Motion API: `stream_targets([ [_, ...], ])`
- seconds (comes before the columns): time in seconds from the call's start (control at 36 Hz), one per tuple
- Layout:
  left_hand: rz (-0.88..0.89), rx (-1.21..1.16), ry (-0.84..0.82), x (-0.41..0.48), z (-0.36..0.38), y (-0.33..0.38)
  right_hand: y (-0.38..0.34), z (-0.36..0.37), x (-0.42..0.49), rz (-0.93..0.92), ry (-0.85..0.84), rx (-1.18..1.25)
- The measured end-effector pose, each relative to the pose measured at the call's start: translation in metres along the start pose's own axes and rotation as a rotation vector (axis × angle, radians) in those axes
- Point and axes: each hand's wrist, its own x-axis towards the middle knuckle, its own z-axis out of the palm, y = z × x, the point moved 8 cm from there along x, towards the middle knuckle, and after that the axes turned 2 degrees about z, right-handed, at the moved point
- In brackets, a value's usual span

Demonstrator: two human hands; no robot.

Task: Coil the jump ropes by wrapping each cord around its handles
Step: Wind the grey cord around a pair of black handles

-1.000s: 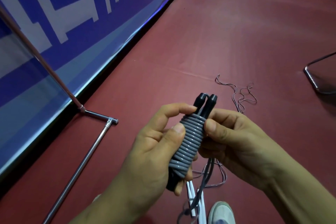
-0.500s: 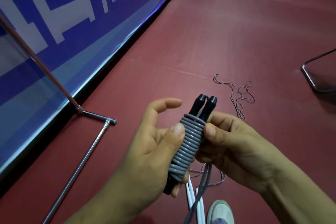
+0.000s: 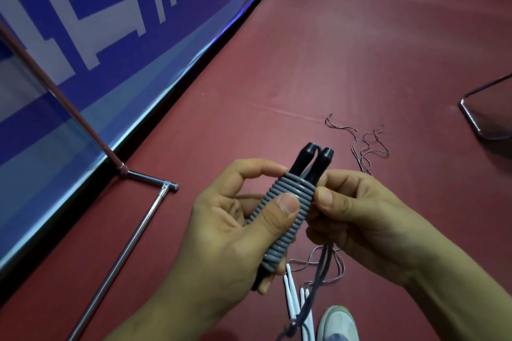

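**Item: jump rope, partly coiled, held in the air above the floor.**

- Handles (image 3: 314,158): two, black, held side by side, with the tapered ends pointing up and away from the person. Only the tips and the bottom end show outside the wrapping.
- Cord (image 3: 288,219): grey, wound in close turns round both handles along most of their length. A loose tail hangs down from under the right hand toward the floor.
- Left hand (image 3: 221,232): grips the wrapped handles. The thumb presses flat on the front of the coil, the forefinger curls over its top turns, and the other fingers wrap behind.
- Right hand (image 3: 368,221): thumb and curled fingers pinch the cord at the upper right edge of the coil, just beside the left thumb.

**Surroundings.**

- Floor (image 3: 346,50): dark red, smooth, with a faint seam line.
- Thin cord (image 3: 370,147): pinkish, lying in loose tangled loops on the floor beyond the hands. More of it shows below them.
- White sticks (image 3: 289,296): slim, lying together on the floor under the hands.
- Shoe (image 3: 338,324): pale, at the bottom edge, just beside the white sticks.
- Metal frame (image 3: 130,252): chrome tubing. One slanted pole meets a foot bar on the floor at the left.
- Banner (image 3: 116,36): blue with large white shapes, running along the floor's left edge.
- Second metal frame (image 3: 475,122): curved tube on the floor at the far right, well apart from the hands.
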Motion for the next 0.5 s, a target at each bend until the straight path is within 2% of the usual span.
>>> stream_targets([
  [0.11,-0.030,-0.009,-0.015,0.003,0.000,-0.004,-0.005,-0.004,-0.005,-0.030,0.062,-0.055],
  [0.33,-0.069,-0.082,-0.064,0.001,0.001,-0.008,-0.008,-0.002,-0.006,-0.090,0.044,-0.165],
  [0.5,-0.185,-0.289,-0.114,0.000,0.008,-0.013,-0.005,-0.005,0.002,-0.107,0.088,-0.156],
])
